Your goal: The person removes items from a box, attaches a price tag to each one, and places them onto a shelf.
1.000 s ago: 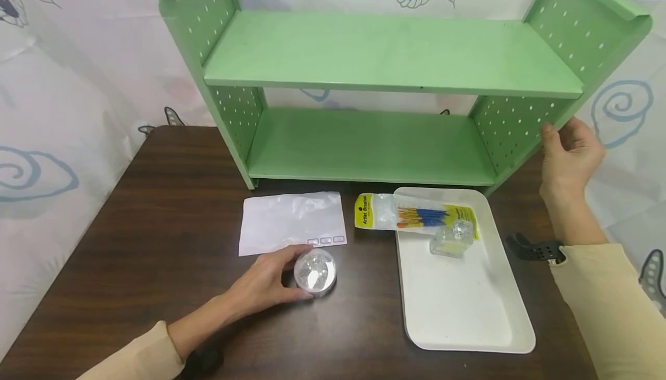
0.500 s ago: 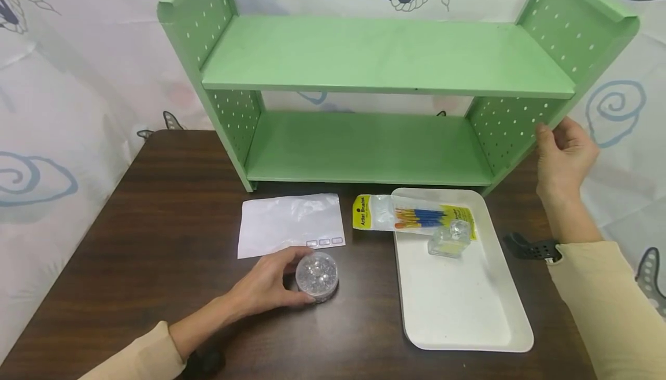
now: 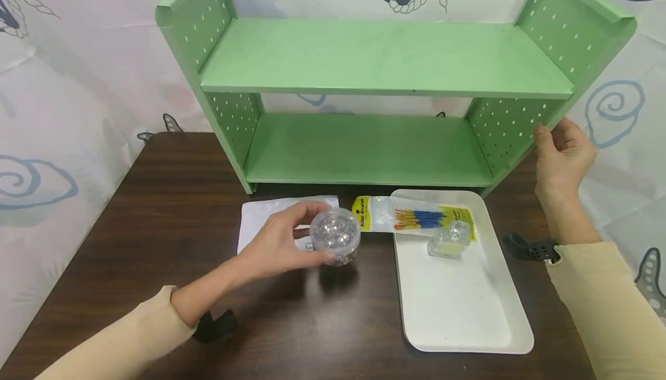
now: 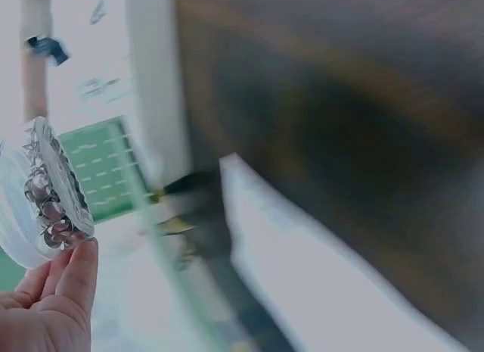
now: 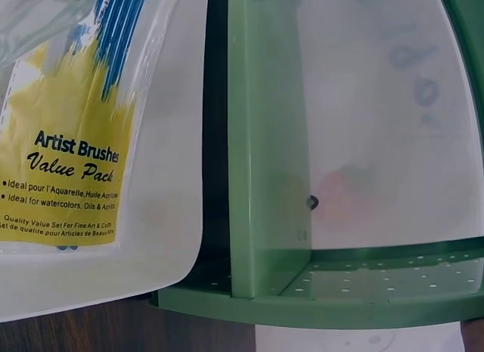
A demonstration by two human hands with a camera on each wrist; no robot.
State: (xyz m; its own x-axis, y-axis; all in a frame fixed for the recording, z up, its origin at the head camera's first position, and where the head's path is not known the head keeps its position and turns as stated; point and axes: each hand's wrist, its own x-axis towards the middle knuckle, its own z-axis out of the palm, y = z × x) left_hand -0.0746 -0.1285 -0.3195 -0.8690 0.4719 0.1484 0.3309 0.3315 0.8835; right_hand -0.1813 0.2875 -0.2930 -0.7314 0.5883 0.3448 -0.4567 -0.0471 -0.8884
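Observation:
My left hand point(image 3: 281, 245) grips a small round clear jar point(image 3: 335, 231) with silvery bits inside. It is held above the dark table, its shadow beneath, near the right end of a white paper point(image 3: 255, 221). In the left wrist view the fingertips point(image 4: 79, 272) press against the jar point(image 4: 57, 193), which is tilted by that view's angle. My right hand point(image 3: 566, 160) holds the right side panel of a green two-tier shelf point(image 3: 385, 59), thumb on the front edge; its other fingers are partly hidden. The right wrist view shows no hand, only the shelf point(image 5: 268, 140).
A white tray point(image 3: 463, 305) lies in front of the shelf's right half. Over its back edge is a pack of artist brushes point(image 3: 421, 218), and a small clear glass bottle point(image 3: 450, 240) rests against the pack. Patterned cloth point(image 3: 78, 79) hangs behind the table point(image 3: 171, 195).
My left hand has lifted the jar off the table and carried it forward and slightly right, now partly covering the paper. The right hand stays at the shelf's side.

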